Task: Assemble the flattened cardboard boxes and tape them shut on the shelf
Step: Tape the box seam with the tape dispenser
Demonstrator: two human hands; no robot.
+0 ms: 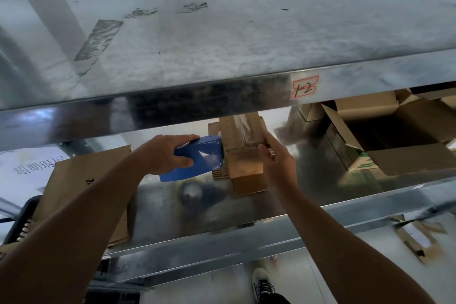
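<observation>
Mid-frame, we were taping the small box [248,180] on the shelf [308,177]. Our left grip [167,155] clasped the blue tape dispenser [199,160] against its left side, while our right grip [277,163] grasped its right side. Next, we judged, the tape needed drawing across and cutting.

Seen from small box [246,170]: capped close at 12 o'clock by upper shelf edge [222,99]; blocked at 2 o'clock by open carton [407,155], at 9 o'clock by tape dispenser [197,158], at 8 o'clock by flattened cardboard [81,180]. Open toward 6 o'clock over bare shelf deck [185,210].
</observation>
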